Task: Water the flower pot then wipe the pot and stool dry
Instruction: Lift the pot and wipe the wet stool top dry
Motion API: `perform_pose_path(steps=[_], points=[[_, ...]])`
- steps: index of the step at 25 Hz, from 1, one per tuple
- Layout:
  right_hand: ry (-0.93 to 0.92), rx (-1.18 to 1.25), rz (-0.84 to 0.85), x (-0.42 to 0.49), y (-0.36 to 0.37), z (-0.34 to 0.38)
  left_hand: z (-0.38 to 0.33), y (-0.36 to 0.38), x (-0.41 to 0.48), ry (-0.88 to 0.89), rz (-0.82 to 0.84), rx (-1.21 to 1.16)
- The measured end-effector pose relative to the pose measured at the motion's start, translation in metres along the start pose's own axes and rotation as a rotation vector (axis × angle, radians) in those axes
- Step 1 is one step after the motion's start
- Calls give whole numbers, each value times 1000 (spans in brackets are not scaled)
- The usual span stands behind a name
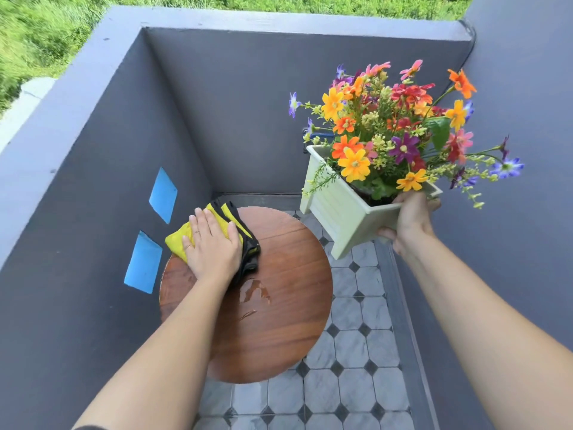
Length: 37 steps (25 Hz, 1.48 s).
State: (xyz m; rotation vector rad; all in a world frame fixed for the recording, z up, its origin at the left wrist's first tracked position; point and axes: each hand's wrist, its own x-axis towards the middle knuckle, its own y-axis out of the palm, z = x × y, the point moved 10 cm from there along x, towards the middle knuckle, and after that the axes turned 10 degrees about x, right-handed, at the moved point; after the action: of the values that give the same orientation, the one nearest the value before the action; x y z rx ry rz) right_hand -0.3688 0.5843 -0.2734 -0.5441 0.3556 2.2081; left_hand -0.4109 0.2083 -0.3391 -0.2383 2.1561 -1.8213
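A round wooden stool (279, 305) is seen from above in the corner of a balcony with dark grey walls (93, 197) and a tiled floor (356, 352) of pale octagons with small dark diamonds. The left hand (210, 243) is laid flat, palm down with fingers spread, on a yellow cloth with black edging (238, 231); nothing is clasped by it. The cloth is pressed onto the far left part of the stool top, with one yellow corner overhanging the rim. A small patch of water (254, 291) is noted on the wood just beside the cloth, towards the near side, with a thinner streak below it.

The pale green square flower pot (338, 209) is held clear of the stool, raised to its right and tilted towards the left. It is gripped by the right hand (409, 218) at its near right corner, thumb over the rim and fingers wrapped beneath; how far the fingers reach under the base cannot be judged. The pot is filled with orange, yellow, red, pink and purple flowers (397, 131).

Two blue rectangular patches (162, 195) are recorded on the left wall. Grass (46, 32) is visible beyond the parapet
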Motion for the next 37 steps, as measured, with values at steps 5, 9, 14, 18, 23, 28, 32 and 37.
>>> perform_pose_path(steps=[5,9,14,18,23,28,32,37], points=[[-34,17,-22,-14,3,4,36,-2,-25,-89,-15,-26],[-44,4,-8,-22,7,7,61,1,-55,-172,-10,-13],[-35,-23,-15,-28,7,11,66,9,-106,-187,6,-35],[-51,-21,-37,-35,0,19,52,18,-145,-171,30,-55],[-72,-19,-36,-40,-1,30,27,26,-184,-97,69,-22],[-82,-17,-25,-46,-2,36,-15,31,-225,92,68,46],[-89,-15,-26,-51,-7,43,-29,30,-233,178,-82,182],[-91,-6,-50,-53,-17,56,-66,27,-257,445,-161,58]])
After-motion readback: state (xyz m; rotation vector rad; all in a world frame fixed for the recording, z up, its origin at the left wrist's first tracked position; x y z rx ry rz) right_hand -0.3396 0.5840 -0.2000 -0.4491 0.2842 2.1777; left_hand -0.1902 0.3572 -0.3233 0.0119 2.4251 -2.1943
